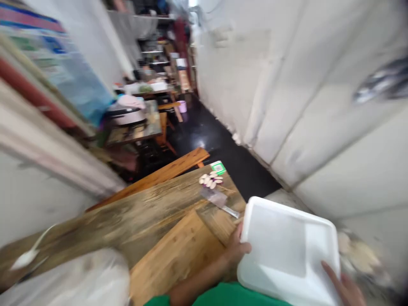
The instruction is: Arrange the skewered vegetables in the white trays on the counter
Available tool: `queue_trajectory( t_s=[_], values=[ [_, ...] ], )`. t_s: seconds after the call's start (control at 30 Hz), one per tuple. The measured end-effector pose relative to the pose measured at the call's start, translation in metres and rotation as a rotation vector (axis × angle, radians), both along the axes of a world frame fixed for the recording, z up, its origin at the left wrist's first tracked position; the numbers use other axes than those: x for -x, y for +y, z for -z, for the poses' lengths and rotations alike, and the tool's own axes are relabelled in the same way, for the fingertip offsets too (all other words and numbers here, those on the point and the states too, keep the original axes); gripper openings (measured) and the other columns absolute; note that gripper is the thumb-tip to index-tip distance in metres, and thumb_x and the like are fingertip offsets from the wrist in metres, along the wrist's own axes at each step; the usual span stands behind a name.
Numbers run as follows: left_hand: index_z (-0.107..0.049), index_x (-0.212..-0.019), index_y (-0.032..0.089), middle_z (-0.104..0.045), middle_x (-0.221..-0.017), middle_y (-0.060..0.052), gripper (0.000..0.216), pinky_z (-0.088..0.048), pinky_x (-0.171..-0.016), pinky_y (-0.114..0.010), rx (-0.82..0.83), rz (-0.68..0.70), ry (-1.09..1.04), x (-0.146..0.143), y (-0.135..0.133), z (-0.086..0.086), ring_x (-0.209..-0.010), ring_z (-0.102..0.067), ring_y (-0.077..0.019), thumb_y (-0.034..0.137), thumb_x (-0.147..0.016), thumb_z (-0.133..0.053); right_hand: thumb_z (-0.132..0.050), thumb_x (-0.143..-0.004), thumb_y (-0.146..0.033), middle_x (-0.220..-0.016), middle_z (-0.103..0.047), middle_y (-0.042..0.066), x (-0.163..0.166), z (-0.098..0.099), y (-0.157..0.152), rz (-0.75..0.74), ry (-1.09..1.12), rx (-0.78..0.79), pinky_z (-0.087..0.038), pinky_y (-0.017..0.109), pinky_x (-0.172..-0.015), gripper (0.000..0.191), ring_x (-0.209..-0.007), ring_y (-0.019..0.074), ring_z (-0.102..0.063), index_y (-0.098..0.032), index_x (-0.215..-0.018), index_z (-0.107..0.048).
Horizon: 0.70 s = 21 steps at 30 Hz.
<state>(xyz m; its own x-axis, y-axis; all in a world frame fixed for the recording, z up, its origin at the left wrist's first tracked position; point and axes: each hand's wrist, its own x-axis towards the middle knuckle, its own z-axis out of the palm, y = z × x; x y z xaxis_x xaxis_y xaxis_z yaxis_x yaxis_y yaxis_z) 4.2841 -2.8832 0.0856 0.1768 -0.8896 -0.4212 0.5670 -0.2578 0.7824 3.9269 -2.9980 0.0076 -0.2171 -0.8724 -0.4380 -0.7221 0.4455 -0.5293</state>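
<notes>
A white rectangular plastic tub (pixel 277 238) is held in front of me at the lower right, its inside facing up and bare. My left hand (pixel 237 246) grips its left side, thumb over the rim. On the opposite side my right hand (pixel 346 284) holds the edge, with one finger reaching over the wall; the picture is blurred there. Left of the tub, a cleaver (pixel 216 199) lies flat on the wooden table (pixel 134 225), its handle toward the tub. Just beyond the blade is a small pile of pale cut slices with purple skin (pixel 210 180).
A green and white code card (pixel 218 167) lies at the table's corner. A wooden board (pixel 178 255) and a whitish covered object (pixel 73 280) are nearer me. Beyond stand a bench (pixel 165 172), another table with a pink-and-white appliance (pixel 127 110), and a person (pixel 145 72). A white wall (pixel 255 85) runs along the right.
</notes>
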Motion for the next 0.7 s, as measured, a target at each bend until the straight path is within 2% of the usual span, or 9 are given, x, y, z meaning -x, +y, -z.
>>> queue_trajectory(
  t_s=[0.03, 0.1, 0.17, 0.27, 0.37, 0.47, 0.53, 0.6, 0.7],
  values=[
    [-0.055, -0.137, 0.019, -0.073, -0.111, -0.009, 0.09, -0.054, -0.077, -0.032, -0.022, -0.001, -0.022, 0.008, -0.003, 0.001, -0.097, -0.067, -0.0281, 0.018, -0.048, -0.067, -0.055, -0.061, -0.078, -0.076, -0.074, 0.015, 0.002, -0.004, 0.009, 0.014, -0.065, -0.034, -0.059, 0.047, -0.067, 0.052, -0.074, 0.0356, -0.073, -0.03, -0.072, -0.07],
    [-0.056, -0.136, 0.018, -0.074, -0.104, -0.008, 0.083, -0.055, -0.078, -0.033, -0.094, -0.008, -0.125, 0.027, -0.01, 0.004, -0.092, -0.068, -0.0272, 0.023, -0.053, -0.068, -0.053, -0.06, -0.077, -0.079, -0.073, 0.013, 0.011, -0.004, 0.028, -0.045, -0.159, 0.011, -0.058, 0.045, -0.075, 0.057, -0.081, 0.0345, -0.072, -0.024, -0.075, -0.068],
    [-0.057, -0.133, 0.017, -0.074, -0.102, -0.008, 0.078, -0.055, -0.077, -0.034, -0.154, -0.003, -0.32, 0.048, -0.024, 0.005, -0.09, -0.068, -0.0275, 0.027, -0.056, -0.067, -0.043, -0.069, -0.075, -0.083, -0.073, 0.011, 0.036, 0.011, 0.045, -0.029, -0.304, 0.016, -0.058, 0.039, -0.072, 0.059, -0.079, 0.028, -0.072, -0.022, -0.082, -0.063],
    [-0.062, -0.127, 0.016, -0.073, -0.096, -0.007, 0.072, -0.053, -0.074, -0.033, -0.21, 0.04, -0.66, 0.095, -0.056, 0.002, -0.087, -0.066, -0.0276, 0.032, -0.057, -0.064, -0.028, -0.087, -0.059, -0.095, -0.072, 0.011, 0.1, 0.048, 0.08, 0.049, -0.342, -0.097, -0.056, 0.029, -0.066, 0.048, -0.077, 0.0191, -0.071, -0.02, -0.086, -0.055],
    [-0.062, -0.128, 0.018, -0.072, -0.094, -0.005, 0.07, -0.051, -0.071, -0.034, -0.175, 0.17, -0.893, 0.16, -0.081, -0.008, -0.084, -0.066, -0.0278, 0.036, -0.061, -0.061, -0.031, -0.094, -0.041, -0.089, -0.072, 0.01, 0.179, 0.08, 0.136, 0.138, -0.256, -0.231, -0.054, 0.028, -0.067, 0.032, -0.074, 0.0175, -0.071, -0.02, -0.08, -0.052],
    [-0.062, -0.127, 0.021, -0.072, -0.092, -0.004, 0.064, -0.049, -0.071, -0.036, -0.2, 0.349, -1.117, 0.234, -0.094, -0.018, -0.085, -0.066, -0.0293, 0.037, -0.065, -0.058, -0.05, -0.088, -0.03, -0.078, -0.07, 0.011, 0.257, 0.094, 0.202, 0.264, -0.187, -0.277, -0.053, 0.037, -0.083, 0.022, -0.086, 0.0256, -0.072, -0.021, -0.067, -0.049],
    [-0.063, -0.122, 0.022, -0.071, -0.09, -0.004, 0.059, -0.049, -0.07, -0.036, -0.224, 0.467, -1.2, 0.281, -0.099, -0.021, -0.084, -0.066, -0.0298, 0.038, -0.065, -0.056, -0.059, -0.078, -0.022, -0.072, -0.068, 0.012, 0.303, 0.099, 0.245, 0.357, -0.142, -0.306, -0.051, 0.043, -0.09, 0.024, -0.093, 0.0315, -0.072, -0.022, -0.06, -0.044],
    [-0.064, -0.118, 0.022, -0.071, -0.087, -0.003, 0.057, -0.05, -0.068, -0.035, -0.239, 0.563, -1.193, 0.324, -0.105, -0.021, -0.081, -0.066, -0.0289, 0.037, -0.064, -0.056, -0.061, -0.071, -0.017, -0.067, -0.065, 0.011, 0.338, 0.101, 0.286, 0.464, -0.116, -0.328, -0.051, 0.047, -0.089, 0.028, -0.091, 0.0344, -0.072, -0.022, -0.055, -0.039],
    [-0.065, -0.116, 0.021, -0.069, -0.079, -0.001, 0.057, -0.051, -0.066, -0.033, -0.247, 0.659, -1.141, 0.371, -0.114, -0.015, -0.074, -0.065, -0.0264, 0.037, -0.062, -0.056, -0.056, -0.072, -0.019, -0.059, -0.061, 0.009, 0.362, 0.099, 0.341, 0.643, -0.106, -0.312, -0.054, 0.041, -0.074, 0.028, -0.075, 0.0305, -0.073, -0.023, -0.053, -0.036]
  ],
)
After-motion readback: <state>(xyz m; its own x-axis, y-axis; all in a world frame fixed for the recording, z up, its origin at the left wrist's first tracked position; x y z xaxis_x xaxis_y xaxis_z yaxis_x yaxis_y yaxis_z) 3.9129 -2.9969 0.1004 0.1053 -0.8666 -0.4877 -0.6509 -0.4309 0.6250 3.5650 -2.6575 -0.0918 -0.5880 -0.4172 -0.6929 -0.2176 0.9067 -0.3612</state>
